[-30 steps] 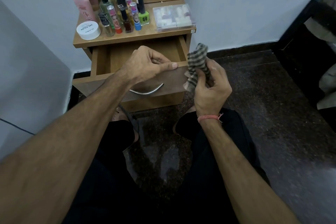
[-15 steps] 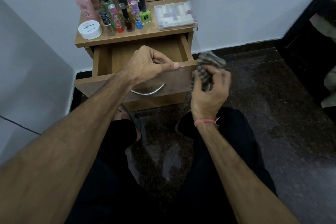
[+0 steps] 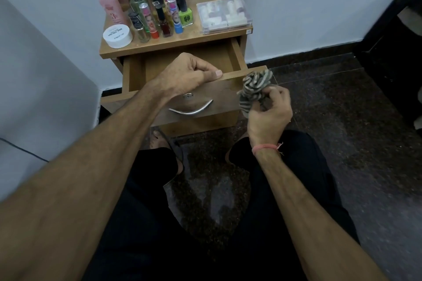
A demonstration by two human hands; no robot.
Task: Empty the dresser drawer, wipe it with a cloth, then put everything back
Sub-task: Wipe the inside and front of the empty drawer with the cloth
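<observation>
Over the front edge of the pulled-out light-brown wooden dresser drawer [image 3: 235, 55] the left hand [image 3: 185, 74] is curled, fingers folded over the top of the front panel and thumb laid flat along its rim, gripping it; the part of the drawer's inside that shows is bare wood; a curved silver metal handle [image 3: 191, 110] and a small round lock sit on the panel below the wrist. Just right of the drawer's front corner, the right hand [image 3: 269, 113] holds a bunched grey-and-cream striped cloth [image 3: 254, 88], fingers closed round its lower part while the crumpled upper part stands above the knuckles, level with the drawer rim and beside it; whether the cloth touches the wood cannot be told; a thin pink thread bracelet [image 3: 267, 148] circles that wrist.

On the wooden dresser top [image 3: 187, 40] behind the drawer stand a low white round tub with a printed lid [image 3: 117, 36], a tall pale-pink bottle with a white cap [image 3: 109, 4], a cluster of small nail-polish bottles [image 3: 159, 16] with black caps, among them a lime-green one [image 3: 186, 17], and at the right a clear plastic box of small white items [image 3: 225, 15]; the lower edge of a mirror shows at the top. Below, the person's dark-trousered legs [image 3: 285, 178] straddle a speckled dark stone floor [image 3: 342, 109]; a foot in a sandal [image 3: 164, 141] rests near the dresser base; white walls stand on both sides, and dark furniture [image 3: 392, 52] stands at the far right.
</observation>
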